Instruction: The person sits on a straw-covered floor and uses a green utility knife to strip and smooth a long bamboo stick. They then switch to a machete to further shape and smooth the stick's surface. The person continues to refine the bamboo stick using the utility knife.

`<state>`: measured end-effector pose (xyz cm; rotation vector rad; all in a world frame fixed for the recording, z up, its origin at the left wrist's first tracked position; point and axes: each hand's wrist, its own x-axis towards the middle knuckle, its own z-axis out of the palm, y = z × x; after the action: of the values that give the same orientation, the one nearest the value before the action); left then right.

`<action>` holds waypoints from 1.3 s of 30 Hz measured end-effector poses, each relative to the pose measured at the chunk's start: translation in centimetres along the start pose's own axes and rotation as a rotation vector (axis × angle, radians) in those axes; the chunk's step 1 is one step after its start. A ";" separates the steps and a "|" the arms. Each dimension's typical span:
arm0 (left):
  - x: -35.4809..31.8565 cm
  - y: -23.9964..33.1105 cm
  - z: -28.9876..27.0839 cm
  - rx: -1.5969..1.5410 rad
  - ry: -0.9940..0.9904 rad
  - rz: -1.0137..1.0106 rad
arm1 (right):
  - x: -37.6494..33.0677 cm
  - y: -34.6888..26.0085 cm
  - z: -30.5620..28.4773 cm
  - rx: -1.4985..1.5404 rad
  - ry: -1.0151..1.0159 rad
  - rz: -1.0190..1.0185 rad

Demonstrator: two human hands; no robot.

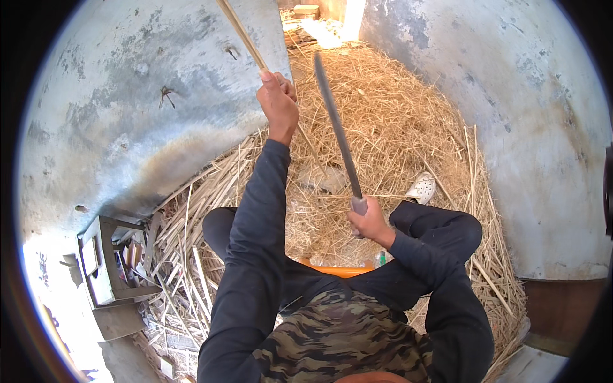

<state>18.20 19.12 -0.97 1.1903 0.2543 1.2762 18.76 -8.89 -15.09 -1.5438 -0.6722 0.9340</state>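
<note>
My left hand [278,102] is raised out in front, its fingers wrapped round a thin pale bamboo strip [244,37]. The strip slants from the upper left, through the fist, down toward the shavings between my knees. In my right hand [370,221] is the handle of a long machete [338,124] with a dark, slightly curved blade. The blade points up and away, a little to the right of the strip and apart from it. A deep pile of curly bamboo shavings [383,108] lies under and beyond both hands.
Split bamboo strips [191,255] lie in heaps at my left. A wooden frame [112,262] stands by the left wall [159,127]. Another wall [511,127] rises on the right. A white clog [422,187] shows by my right knee, and an orange seat edge [338,271] between my legs.
</note>
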 end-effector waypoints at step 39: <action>-0.1 -1.5 -0.5 -0.065 0.104 -0.080 | -3.2 5.3 3.3 0.495 0.032 0.498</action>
<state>18.69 19.60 -2.42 1.0498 0.3307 1.2691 13.90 -10.85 -19.80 -1.2861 -0.0073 1.3252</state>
